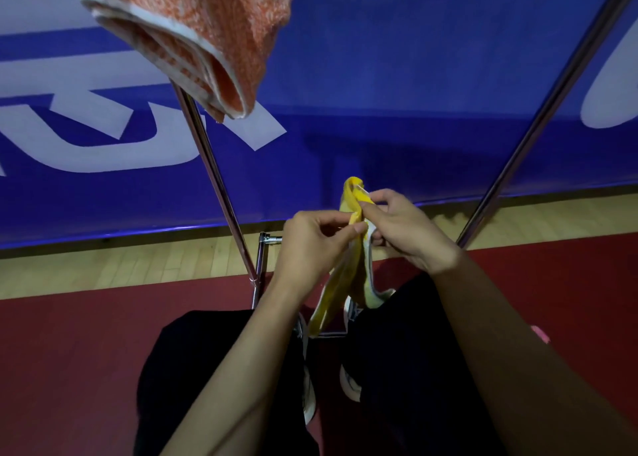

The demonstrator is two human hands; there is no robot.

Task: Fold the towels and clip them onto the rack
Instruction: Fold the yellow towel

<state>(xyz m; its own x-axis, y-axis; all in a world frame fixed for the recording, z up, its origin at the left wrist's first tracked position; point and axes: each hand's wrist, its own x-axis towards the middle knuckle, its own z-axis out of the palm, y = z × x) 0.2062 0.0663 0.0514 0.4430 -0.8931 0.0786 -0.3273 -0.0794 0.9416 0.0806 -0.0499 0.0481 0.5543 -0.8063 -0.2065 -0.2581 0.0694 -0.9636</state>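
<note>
A yellow towel (pixel 347 276) with a pale border hangs bunched between my hands, low in the middle of the view. My left hand (pixel 312 245) pinches its edge between thumb and fingers. My right hand (pixel 404 231) pinches the top of the same towel close beside it. An orange towel (pixel 193 31), folded, hangs at the top left from the rack. Two chrome rack poles slant down, the left pole (pixel 214 169) passing under the orange towel, the right pole (pixel 538 121) running to the upper right corner. No clip is clearly visible.
A blue banner (pixel 379 93) with large white letters stands behind the rack. The rack's chrome base (pixel 264 259) sits on wooden and dark red floor. My dark trousers and shoes (pixel 348 383) are below my arms.
</note>
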